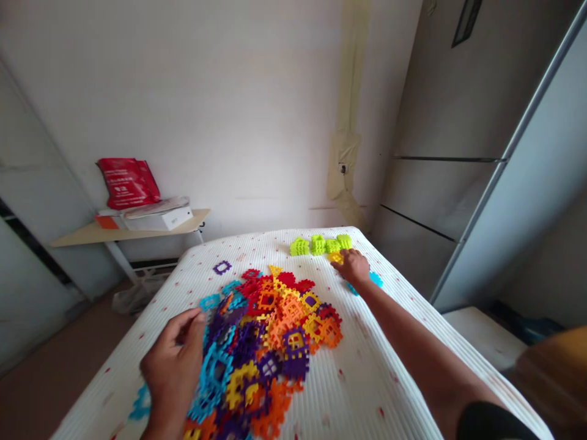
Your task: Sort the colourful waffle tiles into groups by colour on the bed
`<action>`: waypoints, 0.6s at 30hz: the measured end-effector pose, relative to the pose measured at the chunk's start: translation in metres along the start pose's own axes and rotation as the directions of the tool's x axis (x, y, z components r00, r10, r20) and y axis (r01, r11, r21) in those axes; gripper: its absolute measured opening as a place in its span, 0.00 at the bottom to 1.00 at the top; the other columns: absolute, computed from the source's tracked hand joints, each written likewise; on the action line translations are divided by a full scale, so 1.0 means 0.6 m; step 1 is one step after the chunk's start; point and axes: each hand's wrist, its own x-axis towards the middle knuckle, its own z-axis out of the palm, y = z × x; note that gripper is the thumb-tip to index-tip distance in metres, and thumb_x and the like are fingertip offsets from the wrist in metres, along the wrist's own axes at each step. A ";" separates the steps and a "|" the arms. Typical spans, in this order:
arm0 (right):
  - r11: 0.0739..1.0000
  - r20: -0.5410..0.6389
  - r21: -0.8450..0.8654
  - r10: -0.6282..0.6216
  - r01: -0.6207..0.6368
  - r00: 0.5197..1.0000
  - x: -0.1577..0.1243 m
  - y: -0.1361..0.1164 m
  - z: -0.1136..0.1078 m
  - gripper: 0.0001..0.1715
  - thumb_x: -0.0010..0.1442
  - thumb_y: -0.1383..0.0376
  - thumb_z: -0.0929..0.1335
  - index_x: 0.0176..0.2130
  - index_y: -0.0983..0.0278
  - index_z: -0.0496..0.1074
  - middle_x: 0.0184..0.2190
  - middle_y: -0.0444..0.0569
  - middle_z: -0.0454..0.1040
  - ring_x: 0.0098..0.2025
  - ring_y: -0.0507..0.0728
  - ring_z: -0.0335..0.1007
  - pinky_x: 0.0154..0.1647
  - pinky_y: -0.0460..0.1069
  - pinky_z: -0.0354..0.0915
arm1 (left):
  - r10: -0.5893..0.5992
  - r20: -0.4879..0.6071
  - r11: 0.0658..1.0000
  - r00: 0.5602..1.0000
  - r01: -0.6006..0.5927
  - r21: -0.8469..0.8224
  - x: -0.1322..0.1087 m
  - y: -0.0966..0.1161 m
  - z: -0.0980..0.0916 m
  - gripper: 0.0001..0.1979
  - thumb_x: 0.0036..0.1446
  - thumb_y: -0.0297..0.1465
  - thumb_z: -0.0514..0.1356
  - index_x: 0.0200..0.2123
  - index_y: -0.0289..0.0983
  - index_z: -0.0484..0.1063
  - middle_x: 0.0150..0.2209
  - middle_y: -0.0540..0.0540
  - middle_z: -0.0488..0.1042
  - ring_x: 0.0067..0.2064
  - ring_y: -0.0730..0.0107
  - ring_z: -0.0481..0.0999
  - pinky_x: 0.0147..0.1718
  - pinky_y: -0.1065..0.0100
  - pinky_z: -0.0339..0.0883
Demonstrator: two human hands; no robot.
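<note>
A large heap of interlocking plastic building pieces (275,311) in orange, red, yellow, purple and blue covers the middle of the table. My left hand (174,360) is at the heap's left side, thumb and forefinger drawn together; anything between them is hidden. A blue piece (210,302) lies just beyond those fingertips. Farther off, my right hand (354,266) has its fingers closed on a yellow building piece (335,257). Right behind that piece stand several lime-green stacks (318,245) in a row. Blue pieces (376,279) show partly behind my right wrist.
A single purple frame piece (222,267) lies apart on the white ribbed tablecloth (367,379). Left of the table, a small side table (82,236) holds a red bag (128,183) and a white box (160,219). A tall refrigerator (440,134) stands to the right.
</note>
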 end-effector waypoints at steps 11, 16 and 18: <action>0.992 0.170 -0.122 0.053 -0.032 0.984 0.057 0.001 0.043 0.22 0.60 0.54 0.63 0.45 0.68 0.71 0.45 0.60 0.70 0.50 0.63 0.62 0.40 0.52 0.60 | -0.021 0.001 0.997 1.000 0.021 0.074 -0.002 -0.019 -0.012 0.16 0.49 0.44 0.57 0.36 0.40 0.74 0.31 0.50 0.76 0.34 0.65 0.73 0.38 0.66 0.65; 0.991 0.194 -0.133 0.060 -0.034 0.979 0.058 -0.002 0.051 0.22 0.61 0.55 0.62 0.46 0.68 0.71 0.46 0.61 0.69 0.51 0.63 0.61 0.41 0.53 0.61 | 0.091 0.028 0.988 0.995 -0.094 0.126 -0.006 -0.031 -0.006 0.15 0.51 0.43 0.57 0.36 0.41 0.75 0.31 0.50 0.77 0.30 0.66 0.73 0.37 0.66 0.66; 0.991 0.195 -0.131 0.054 -0.029 0.979 0.058 -0.002 0.052 0.21 0.61 0.56 0.62 0.46 0.68 0.71 0.46 0.61 0.68 0.51 0.63 0.61 0.41 0.53 0.60 | 0.127 0.044 0.984 0.991 -0.132 0.123 -0.008 -0.034 -0.003 0.15 0.51 0.43 0.57 0.35 0.40 0.75 0.31 0.49 0.77 0.30 0.66 0.73 0.37 0.66 0.66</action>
